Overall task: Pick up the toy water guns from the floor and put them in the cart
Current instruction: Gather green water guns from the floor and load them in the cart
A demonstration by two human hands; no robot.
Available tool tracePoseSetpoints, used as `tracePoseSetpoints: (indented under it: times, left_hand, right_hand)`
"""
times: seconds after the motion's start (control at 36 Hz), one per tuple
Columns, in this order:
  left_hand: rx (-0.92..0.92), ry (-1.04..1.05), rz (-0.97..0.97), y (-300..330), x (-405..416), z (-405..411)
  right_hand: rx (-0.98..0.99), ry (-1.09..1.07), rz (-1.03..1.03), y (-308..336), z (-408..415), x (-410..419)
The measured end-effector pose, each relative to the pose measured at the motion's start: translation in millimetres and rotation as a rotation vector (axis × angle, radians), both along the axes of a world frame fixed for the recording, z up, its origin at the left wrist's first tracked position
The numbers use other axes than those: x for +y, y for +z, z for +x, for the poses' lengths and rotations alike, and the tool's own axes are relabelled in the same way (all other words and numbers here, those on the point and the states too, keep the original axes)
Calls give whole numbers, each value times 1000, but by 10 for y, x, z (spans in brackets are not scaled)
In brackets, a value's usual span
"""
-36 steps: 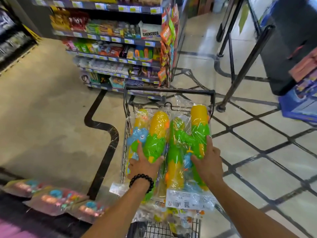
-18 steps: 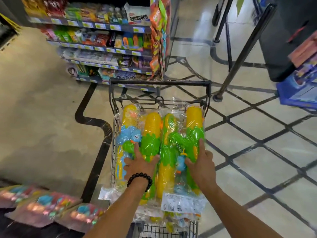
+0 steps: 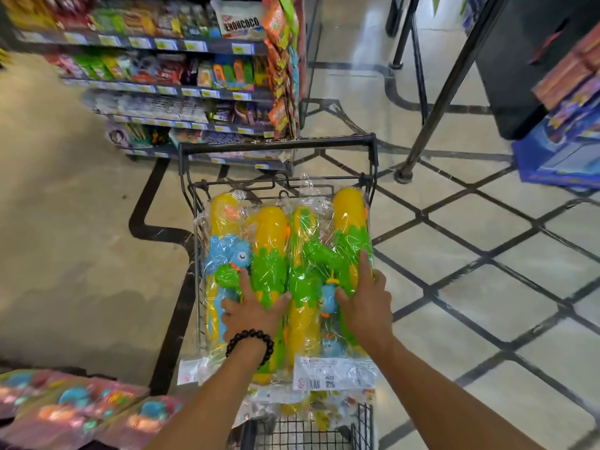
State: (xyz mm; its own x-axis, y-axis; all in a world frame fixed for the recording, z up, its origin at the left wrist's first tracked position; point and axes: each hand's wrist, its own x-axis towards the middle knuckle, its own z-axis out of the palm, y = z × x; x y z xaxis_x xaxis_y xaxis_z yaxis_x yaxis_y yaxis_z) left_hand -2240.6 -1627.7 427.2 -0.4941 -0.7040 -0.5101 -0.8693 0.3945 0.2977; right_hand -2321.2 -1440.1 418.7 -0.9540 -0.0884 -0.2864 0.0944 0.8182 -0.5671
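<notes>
The water guns [image 3: 282,254] are glossy yellow and green plastic inside crinkled clear film. The cart [image 3: 276,146] is dark, matt wire metal. The floor [image 3: 487,254] is polished, shiny stone.

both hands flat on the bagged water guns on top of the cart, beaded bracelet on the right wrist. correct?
One thing is wrong: the head view shows the black beaded bracelet on the left wrist, not the right. The rest stands: the left hand and right hand press flat on the bagged water guns lying on top of the cart.
</notes>
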Motion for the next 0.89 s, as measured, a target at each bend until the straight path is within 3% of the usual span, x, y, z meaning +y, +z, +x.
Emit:
tracePoseSetpoints:
  times: [0.53,0.89]
  left_hand:
    - [78,-118,68,54,-286,249]
    - [92,-302,-70,366,-281,395]
  right_hand:
    - [24,-18,-214,92,-87,70]
    - [140,203,51,383,65,49]
